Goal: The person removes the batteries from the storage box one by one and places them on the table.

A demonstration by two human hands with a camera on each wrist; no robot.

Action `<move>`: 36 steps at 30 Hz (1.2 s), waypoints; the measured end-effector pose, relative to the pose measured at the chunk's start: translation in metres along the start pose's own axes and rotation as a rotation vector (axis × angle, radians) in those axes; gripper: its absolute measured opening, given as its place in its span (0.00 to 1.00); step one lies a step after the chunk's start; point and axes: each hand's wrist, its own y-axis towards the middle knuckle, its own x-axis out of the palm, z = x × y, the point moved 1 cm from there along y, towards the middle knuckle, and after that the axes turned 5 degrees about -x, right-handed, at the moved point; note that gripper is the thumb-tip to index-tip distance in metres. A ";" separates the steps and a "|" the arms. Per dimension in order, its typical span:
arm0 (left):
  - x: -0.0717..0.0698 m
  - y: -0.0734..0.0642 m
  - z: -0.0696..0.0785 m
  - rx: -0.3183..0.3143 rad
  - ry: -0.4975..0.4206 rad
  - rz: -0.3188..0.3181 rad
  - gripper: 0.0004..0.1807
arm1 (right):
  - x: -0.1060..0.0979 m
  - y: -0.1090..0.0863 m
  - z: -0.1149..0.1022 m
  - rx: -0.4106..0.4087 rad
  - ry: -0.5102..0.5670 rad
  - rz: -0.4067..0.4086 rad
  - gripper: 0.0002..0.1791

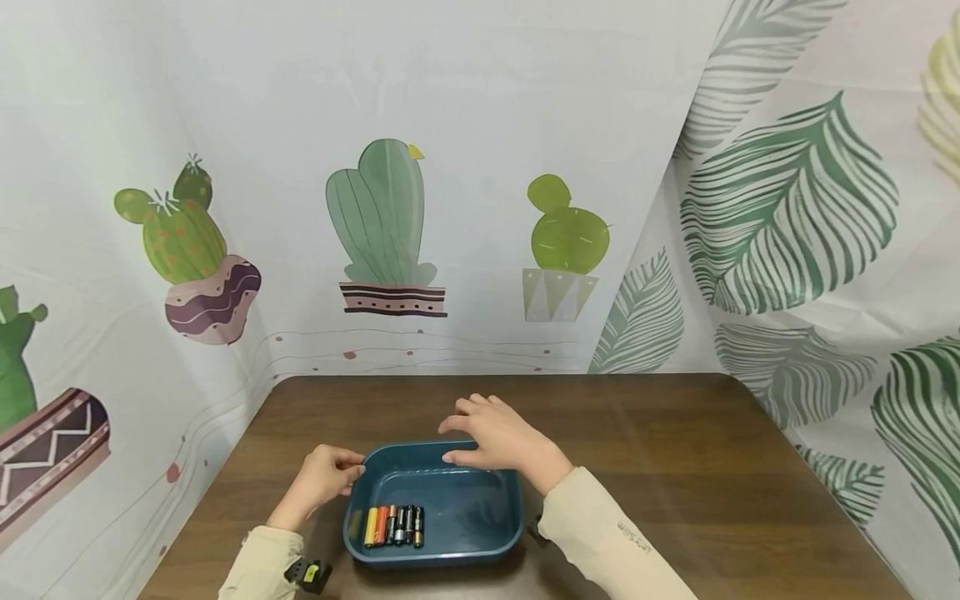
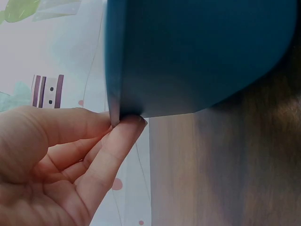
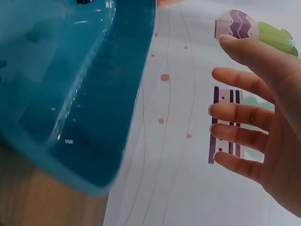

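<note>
Head view: a dark teal, rounded-rectangular, glossy tray (image 1: 472, 504) is resting on the brown wood-grain counter (image 1: 675, 467), with small yellow, orange and black-and-copper cylindrical batteries (image 1: 400, 527) lying in a row at its left end.
Left hand (image 1: 322, 481): thumb and fingers are pinching the tray's rim near the far left corner.
Right hand (image 1: 495, 435): fingers are spreading loosely, gripping nothing; the right wrist view is showing them apart from the tray.
Tray risk: with only one corner being held, a sharp tug or lift could be tipping or swivelling the tray.
Battery risk: nothing visible is bracing the row's right side, so a tilt that way could be setting the batteries rolling across the floor of the tray.
Battery count: neighbouring dark casings are blending together; perhaps six or seven are lying there.
Cut off: the right wrist view is losing most of the tray's inside, and the left is showing only outer wall.
</note>
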 end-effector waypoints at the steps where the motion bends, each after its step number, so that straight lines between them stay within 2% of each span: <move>1: 0.000 0.000 0.000 -0.003 0.000 0.000 0.08 | 0.001 0.003 -0.001 -0.005 -0.001 -0.010 0.20; 12: 0.001 0.002 -0.001 -0.005 -0.008 -0.004 0.08 | 0.017 0.026 -0.018 -0.057 -0.060 -0.125 0.21; 20: 0.000 0.003 -0.001 -0.011 -0.006 -0.010 0.08 | 0.031 0.039 -0.028 -0.123 -0.166 -0.185 0.22; 32: 0.000 0.003 -0.003 -0.013 0.000 -0.006 0.07 | 0.052 0.049 -0.047 -0.163 -0.232 -0.312 0.22; 36: 0.000 0.003 -0.003 -0.002 0.004 -0.007 0.07 | 0.057 0.051 -0.052 -0.168 -0.292 -0.350 0.24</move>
